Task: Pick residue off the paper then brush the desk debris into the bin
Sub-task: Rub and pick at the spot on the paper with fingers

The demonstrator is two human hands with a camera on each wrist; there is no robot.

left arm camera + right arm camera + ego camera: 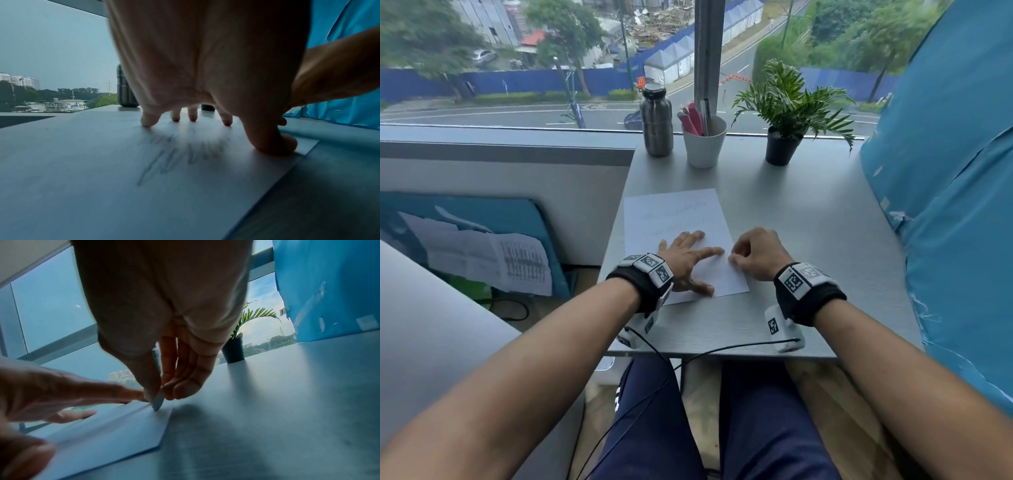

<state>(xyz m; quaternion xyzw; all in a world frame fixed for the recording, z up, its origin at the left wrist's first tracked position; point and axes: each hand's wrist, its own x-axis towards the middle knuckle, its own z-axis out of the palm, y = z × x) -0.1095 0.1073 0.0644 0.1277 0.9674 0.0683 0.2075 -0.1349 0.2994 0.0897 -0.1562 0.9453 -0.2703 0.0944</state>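
Between right hand (162, 395) fingertips, small unclear sliver (158, 402).

Both forearms reaching forward from the near edge, a banded wrist on each. Left hand (686, 261) laid palm down, fingers (148, 120) straight and spread, tips and thumb pressing flat, index stretched right toward the other hand. Right hand (755, 255) just right of it, knuckles up, fingers curled under, thumb and forefinger pinched together on a small pale sliver (158, 400), its tip touching down.
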